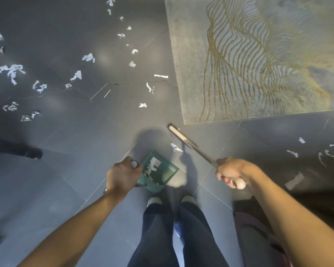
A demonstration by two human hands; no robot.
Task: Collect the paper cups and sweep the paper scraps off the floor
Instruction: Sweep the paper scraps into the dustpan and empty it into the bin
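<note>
- Left hand [121, 177]: closed around green dustpan [158, 171] handle; scraps inside.
- Right hand [232, 172]: gripping broom [183, 138] handle.
- Paper scraps [12, 71]: scattered across dark tiled floor [66, 151].
- Patterned rug [258, 58]: upper right.

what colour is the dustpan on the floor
The dustpan is green, holding a few white paper scraps; the head view shows it.

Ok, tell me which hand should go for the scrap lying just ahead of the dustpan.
Right. The right hand grips the broom, whose head rests beside that scrap. The left hand holds the dustpan, ready to receive it.
</note>
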